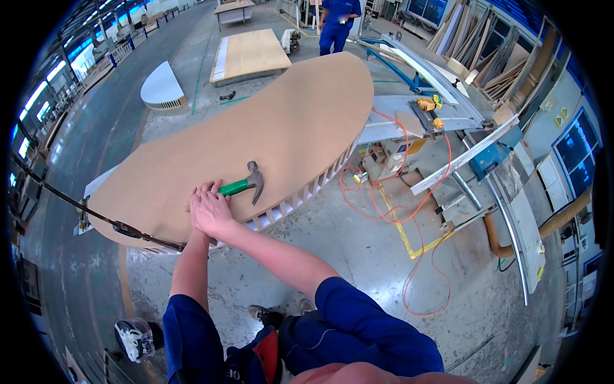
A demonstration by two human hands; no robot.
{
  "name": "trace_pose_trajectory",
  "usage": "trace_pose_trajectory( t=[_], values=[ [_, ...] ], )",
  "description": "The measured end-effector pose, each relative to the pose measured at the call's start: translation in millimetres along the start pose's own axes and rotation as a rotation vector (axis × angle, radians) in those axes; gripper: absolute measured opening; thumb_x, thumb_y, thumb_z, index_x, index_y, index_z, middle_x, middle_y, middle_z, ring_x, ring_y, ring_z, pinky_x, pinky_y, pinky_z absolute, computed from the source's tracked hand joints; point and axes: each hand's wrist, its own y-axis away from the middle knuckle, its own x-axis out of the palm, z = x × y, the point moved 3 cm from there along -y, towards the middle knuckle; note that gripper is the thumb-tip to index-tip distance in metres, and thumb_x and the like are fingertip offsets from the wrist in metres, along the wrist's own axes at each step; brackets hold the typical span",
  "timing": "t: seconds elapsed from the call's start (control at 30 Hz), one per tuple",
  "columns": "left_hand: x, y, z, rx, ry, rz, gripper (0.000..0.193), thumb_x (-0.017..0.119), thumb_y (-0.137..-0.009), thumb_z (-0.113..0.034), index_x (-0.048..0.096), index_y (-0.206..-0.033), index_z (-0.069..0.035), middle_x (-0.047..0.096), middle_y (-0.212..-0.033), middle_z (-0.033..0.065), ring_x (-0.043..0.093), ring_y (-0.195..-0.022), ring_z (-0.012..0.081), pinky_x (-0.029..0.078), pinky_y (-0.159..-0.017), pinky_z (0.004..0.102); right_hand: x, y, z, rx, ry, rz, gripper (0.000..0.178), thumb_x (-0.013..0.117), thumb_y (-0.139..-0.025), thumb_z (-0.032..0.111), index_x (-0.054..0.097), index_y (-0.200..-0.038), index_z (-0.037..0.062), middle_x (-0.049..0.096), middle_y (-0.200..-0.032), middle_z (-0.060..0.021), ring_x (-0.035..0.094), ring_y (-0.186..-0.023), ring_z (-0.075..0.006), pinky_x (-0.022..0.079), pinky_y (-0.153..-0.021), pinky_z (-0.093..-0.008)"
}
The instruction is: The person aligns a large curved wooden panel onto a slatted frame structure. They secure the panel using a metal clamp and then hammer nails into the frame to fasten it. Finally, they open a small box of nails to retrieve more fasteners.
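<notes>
A large kidney-shaped tan board [300,102] lies flat on a slatted frame [300,195] in front of me. My right hand [214,212] is at its near edge, its fingers bent over the green handle of a claw hammer [235,187]. The hammer's metal head rests on or just over the board, to the right of the hand. My left hand [199,224] overlaps with the right one and is mostly hidden by it, so its fingers do not show clearly.
A dark strap [121,227] crosses at the left. An orange hose [409,211] loops over the floor to the right, beside a saw machine [492,160] and yellow nail guns [430,104]. Behind the board are a pallet-like panel [252,54], a white half-round piece [161,86] and a person [336,25].
</notes>
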Motion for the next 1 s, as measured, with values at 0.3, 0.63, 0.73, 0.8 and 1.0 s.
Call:
trace_pose_trajectory(
  t=[0.3, 0.63, 0.73, 0.8, 1.0],
  values=[
    [-35, 3, 7, -0.202, 0.424, -0.144, 0.059, 0.056, -0.096, -0.048, 0.052, -0.149, -0.024, 0.050, -0.148, 0.0032, 0.042, -0.141, 0.0227, 0.025, -0.123, 0.0470, 6, -1, 3, 0.020, 0.037, 0.027, 0.049, 0.052, -0.098, 0.020, 0.054, -0.142, 0.0009, 0.049, -0.147, -0.0290, 0.039, -0.143, -0.0512, 0.047, -0.101, -0.0469],
    [-3, 5, -1, -0.008, -0.011, 0.034, 0.053, 0.039, -0.106, -0.049, 0.045, -0.156, -0.035, 0.020, -0.174, -0.0070, 0.017, -0.158, 0.0238, 0.010, -0.126, 0.0553, 17, -2, 8, 0.056, 0.127, -0.003, 0.048, 0.055, -0.096, 0.020, 0.055, -0.139, -0.0006, 0.048, -0.147, -0.0298, 0.040, -0.142, -0.0514, 0.046, -0.100, -0.0483],
    [-15, 5, -2, -0.004, -0.113, 0.041, 0.051, 0.041, -0.105, -0.048, 0.047, -0.154, -0.034, 0.021, -0.174, -0.0066, 0.018, -0.157, 0.0238, 0.013, -0.125, 0.0548, 17, 0, 6, 0.041, 0.078, -0.021, 0.048, 0.055, -0.096, 0.019, 0.054, -0.139, -0.0014, 0.049, -0.147, -0.0300, 0.040, -0.141, -0.0516, 0.046, -0.101, -0.0489],
    [-25, 5, -2, 0.001, -0.138, 0.067, 0.051, 0.043, -0.105, -0.047, 0.048, -0.154, -0.033, 0.022, -0.173, -0.0062, 0.018, -0.157, 0.0237, 0.014, -0.124, 0.0541, 15, 0, 5, 0.024, 0.033, -0.052, 0.048, 0.055, -0.096, 0.019, 0.054, -0.140, -0.0014, 0.049, -0.146, -0.0301, 0.040, -0.141, -0.0517, 0.046, -0.102, -0.0496],
    [-36, 1, 6, -0.159, 0.368, -0.130, 0.054, 0.057, -0.097, -0.046, 0.055, -0.146, -0.024, 0.047, -0.148, 0.0014, 0.042, -0.140, 0.0216, 0.028, -0.119, 0.0459, 13, -1, 8, 0.056, 0.182, -0.010, 0.047, 0.055, -0.096, 0.021, 0.056, -0.138, -0.0004, 0.051, -0.144, -0.0303, 0.041, -0.139, -0.0525, 0.045, -0.104, -0.0509]
  ],
)
